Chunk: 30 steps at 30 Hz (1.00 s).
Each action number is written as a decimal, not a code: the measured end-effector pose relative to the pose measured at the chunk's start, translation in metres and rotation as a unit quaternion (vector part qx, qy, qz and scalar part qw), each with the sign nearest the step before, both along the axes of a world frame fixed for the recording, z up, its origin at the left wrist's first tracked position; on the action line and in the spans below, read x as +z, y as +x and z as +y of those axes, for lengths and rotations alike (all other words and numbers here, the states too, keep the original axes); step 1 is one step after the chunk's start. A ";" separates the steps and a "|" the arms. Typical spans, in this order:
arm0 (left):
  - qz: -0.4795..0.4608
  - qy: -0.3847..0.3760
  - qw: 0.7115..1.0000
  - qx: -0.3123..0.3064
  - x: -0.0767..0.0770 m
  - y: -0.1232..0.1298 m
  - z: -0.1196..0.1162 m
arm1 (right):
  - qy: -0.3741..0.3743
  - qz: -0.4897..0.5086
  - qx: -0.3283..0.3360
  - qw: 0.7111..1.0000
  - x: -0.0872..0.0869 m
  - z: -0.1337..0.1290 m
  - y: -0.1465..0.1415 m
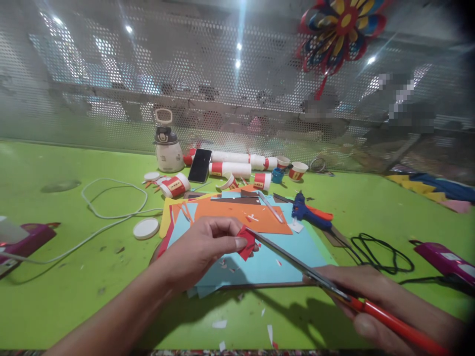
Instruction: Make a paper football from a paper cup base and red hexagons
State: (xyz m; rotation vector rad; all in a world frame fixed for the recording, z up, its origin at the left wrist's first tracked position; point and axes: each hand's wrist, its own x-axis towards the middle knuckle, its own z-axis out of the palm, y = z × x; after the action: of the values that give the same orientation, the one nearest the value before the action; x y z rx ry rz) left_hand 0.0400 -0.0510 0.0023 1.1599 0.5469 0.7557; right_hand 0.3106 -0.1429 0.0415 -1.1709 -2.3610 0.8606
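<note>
Between the thumb and fingers of my left hand point(211, 242) is a small piece of red paper point(247, 244). My right hand point(365, 291) grips a pair of scissors point(304, 269) with red handles. The blade tips touch or nearly touch the upper edge of the red paper; whether they bite into it I cannot tell. Both hands are above a stack of coloured sheets, with a light blue sheet point(293, 259) below and an orange sheet point(222, 212) behind. Small white and red scraps lie on the blue sheet.
A blue glue gun point(309, 210) lies right of the sheets. Behind are a phone point(200, 165), paper cups point(175, 185), a blue pot point(277, 175) and a spray bottle point(168, 148). Purple power strips point(445, 259) with cords lie at both sides. A white lid point(146, 229) is at left.
</note>
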 end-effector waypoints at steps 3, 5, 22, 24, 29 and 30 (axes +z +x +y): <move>0.004 -0.001 1.000 0.002 -0.001 0.000 0.000 | 0.007 -0.008 -0.005 1.000 0.000 -0.002 0.001; -0.001 0.000 1.000 0.002 -0.002 0.001 0.001 | 0.007 -0.014 -0.007 1.000 0.000 -0.003 0.002; -0.022 0.002 1.000 -0.004 0.002 0.003 -0.002 | -0.033 -0.014 -0.008 0.999 0.001 -0.003 0.002; -0.021 0.002 1.000 -0.005 0.003 0.003 -0.002 | -0.036 -0.001 -0.011 0.999 0.002 -0.003 0.000; -0.013 0.001 1.000 0.005 0.003 0.004 -0.003 | -0.023 -0.003 -0.013 1.000 0.002 -0.004 0.000; -0.010 0.002 1.000 0.006 0.002 0.004 -0.003 | -0.024 -0.005 -0.010 1.000 0.002 -0.004 0.001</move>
State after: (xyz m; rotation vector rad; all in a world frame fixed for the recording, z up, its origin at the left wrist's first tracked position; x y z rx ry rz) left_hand 0.0435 -0.0535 0.0046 1.1524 0.5364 0.7780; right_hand 0.3116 -0.1470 0.0433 -1.2192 -2.3445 0.9101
